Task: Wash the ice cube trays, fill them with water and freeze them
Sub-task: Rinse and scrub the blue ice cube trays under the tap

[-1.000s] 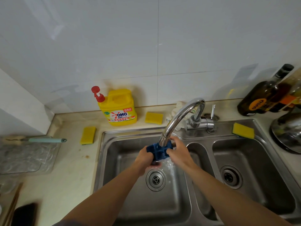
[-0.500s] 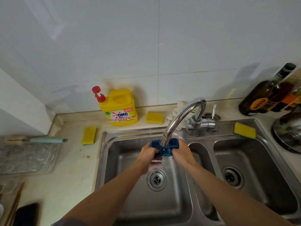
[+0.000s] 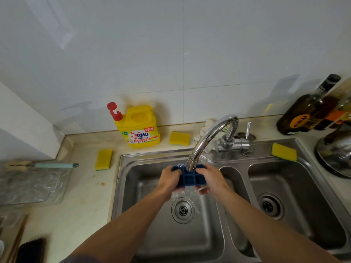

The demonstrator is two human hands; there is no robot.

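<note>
Beneath both hands lies the left basin of a steel double sink (image 3: 133, 186). Above them arches the chrome faucet (image 3: 207, 137). Beyond the left hand (image 3: 168, 181) stands a yellow OMO detergent jug (image 3: 139, 128). Between the hands, right under the spout, sits the blue ice cube tray (image 3: 190, 178), cells up. The left hand grips its left end, the right hand (image 3: 212, 179) its right end. Water spills below them toward the drain (image 3: 183, 210). A yellow sponge (image 3: 103, 159) lies farther left.
</note>
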